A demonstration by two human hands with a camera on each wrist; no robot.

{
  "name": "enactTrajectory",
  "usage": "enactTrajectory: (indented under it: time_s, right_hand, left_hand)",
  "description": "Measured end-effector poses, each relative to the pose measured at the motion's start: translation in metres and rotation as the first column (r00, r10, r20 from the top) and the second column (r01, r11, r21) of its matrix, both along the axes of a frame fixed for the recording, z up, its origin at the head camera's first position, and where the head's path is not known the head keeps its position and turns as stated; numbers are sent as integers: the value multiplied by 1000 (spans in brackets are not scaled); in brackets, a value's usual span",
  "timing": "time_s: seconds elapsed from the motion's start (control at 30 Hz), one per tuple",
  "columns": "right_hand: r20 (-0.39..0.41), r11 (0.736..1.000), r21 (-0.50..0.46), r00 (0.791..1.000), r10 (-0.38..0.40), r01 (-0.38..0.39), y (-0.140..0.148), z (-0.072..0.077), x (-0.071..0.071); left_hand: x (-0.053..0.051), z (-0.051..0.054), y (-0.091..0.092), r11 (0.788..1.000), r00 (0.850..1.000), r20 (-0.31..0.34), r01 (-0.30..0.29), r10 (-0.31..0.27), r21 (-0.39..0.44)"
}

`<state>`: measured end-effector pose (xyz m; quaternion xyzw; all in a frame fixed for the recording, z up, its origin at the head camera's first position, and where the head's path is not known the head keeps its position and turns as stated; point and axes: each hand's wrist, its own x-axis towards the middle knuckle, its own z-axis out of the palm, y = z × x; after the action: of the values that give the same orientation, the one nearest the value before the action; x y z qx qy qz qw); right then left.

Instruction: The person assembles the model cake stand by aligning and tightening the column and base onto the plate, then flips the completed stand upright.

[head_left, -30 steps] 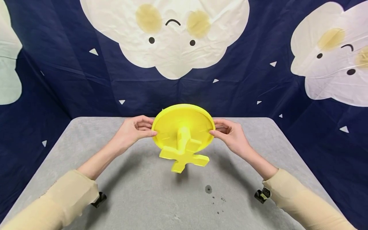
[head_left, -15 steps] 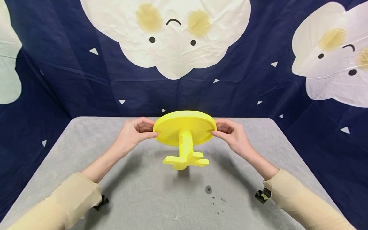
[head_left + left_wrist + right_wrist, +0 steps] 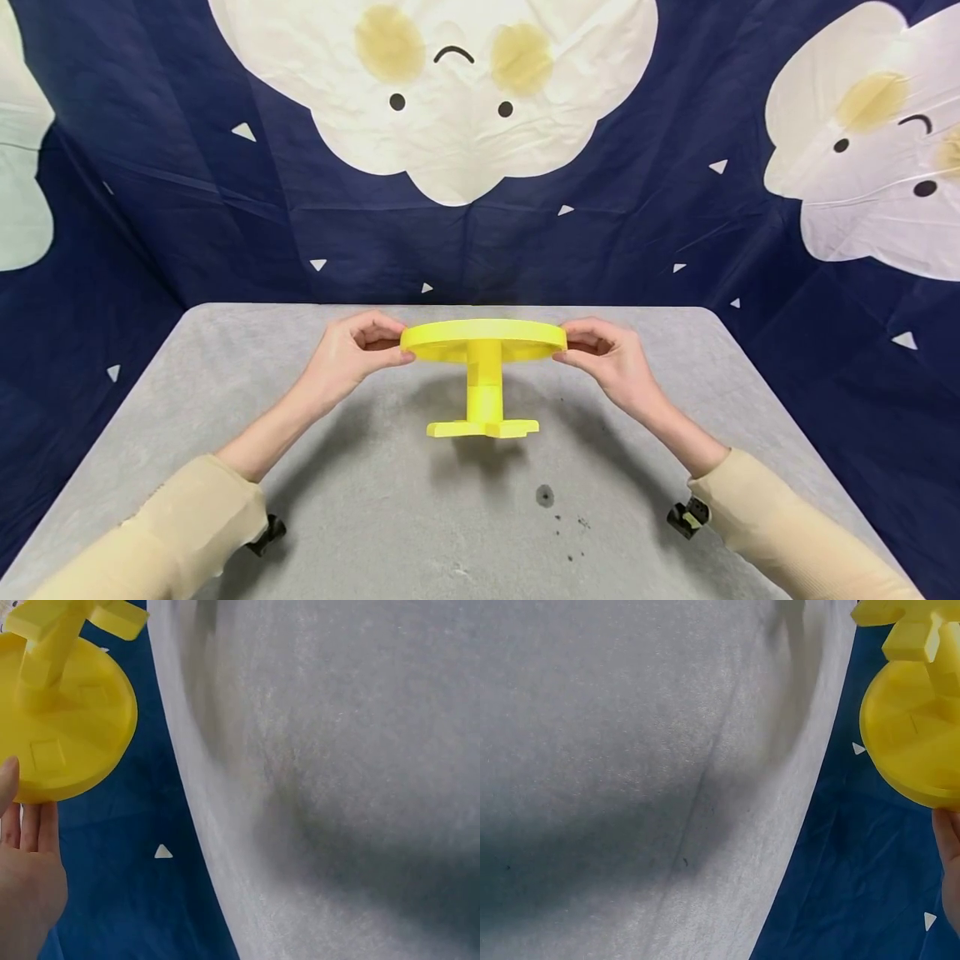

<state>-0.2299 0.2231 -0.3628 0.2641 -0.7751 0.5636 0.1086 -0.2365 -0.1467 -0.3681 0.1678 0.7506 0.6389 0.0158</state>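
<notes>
Between both hands is a yellow pedestal table, small, with a round top, a thick stem and a cross-shaped foot. It stands upright, top nearly level, and its shadow lies just below the foot, so it appears held above the surface. My left hand pinches the left rim, thumb underneath. On the opposite rim my right hand pinches the same way. The left wrist view shows the underside of the round top with raised squares, and the left hand. In the right wrist view the right hand is partly cut off.
A grey work table with rounded far corners lies beneath. Dark spots mark its surface right of centre. A dark blue cloth with white clouds hangs behind and at the sides. Black wrist cameras sit below the sleeves.
The yellow pedestal table has tilted from showing its underside to nearly upright, its round top coming lower. Both hands have moved slightly down with it, keeping their hold on the rim.
</notes>
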Motion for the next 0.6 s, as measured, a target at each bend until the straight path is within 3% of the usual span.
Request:
enactTrajectory:
  time_s: [0.13, 0.37, 0.6]
  right_hand:
    - [7, 1000, 8, 1000, 3, -3, -1, 0, 2]
    - [-9, 999, -11, 999, 40, -40, -1, -4, 4]
    - [-3, 997, -50, 998, 66, -66, 0, -9, 2]
  left_hand:
    - [2, -2, 0, 1000, 1000, -4, -5, 5, 4]
    - [4, -5, 2, 999, 997, -77, 23, -20, 38]
    - [7, -10, 2, 998, 994, -105, 31, -25, 50]
